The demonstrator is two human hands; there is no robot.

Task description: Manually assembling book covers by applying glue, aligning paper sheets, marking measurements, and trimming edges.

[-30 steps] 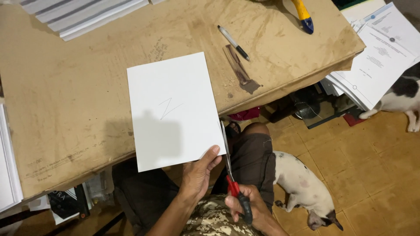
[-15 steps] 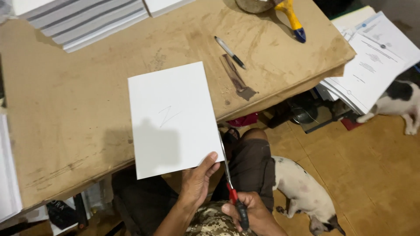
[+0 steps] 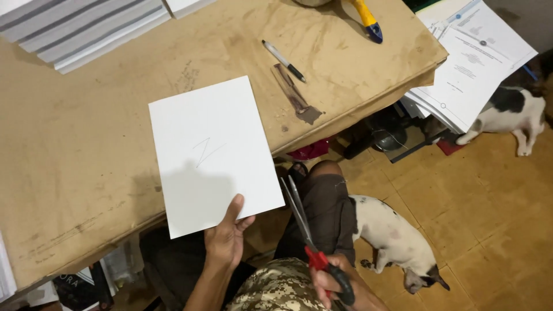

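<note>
A white sheet of paper (image 3: 210, 152) with a faint pencil mark lies partly on the brown table (image 3: 75, 173), its lower edge sticking out over the table's front. My left hand (image 3: 226, 239) pinches that lower edge with the thumb on top. My right hand (image 3: 331, 280) grips red-and-black-handled scissors (image 3: 305, 233). Their blades are slightly apart and point up toward the sheet's lower right corner, just clear of the paper.
On the table lie a pen (image 3: 283, 60), a brown strip (image 3: 296, 95), a yellow-and-blue tool (image 3: 368, 20) and stacked grey boards (image 3: 80, 31). Printed papers (image 3: 469, 60) sit to the right. A white-and-black dog (image 3: 394, 239) lies by my knee; another dog (image 3: 507, 115) is farther right.
The scissors have come away from the paper's right edge and now sit below its corner, with my right hand lower right. My left hand still holds the sheet's bottom edge.
</note>
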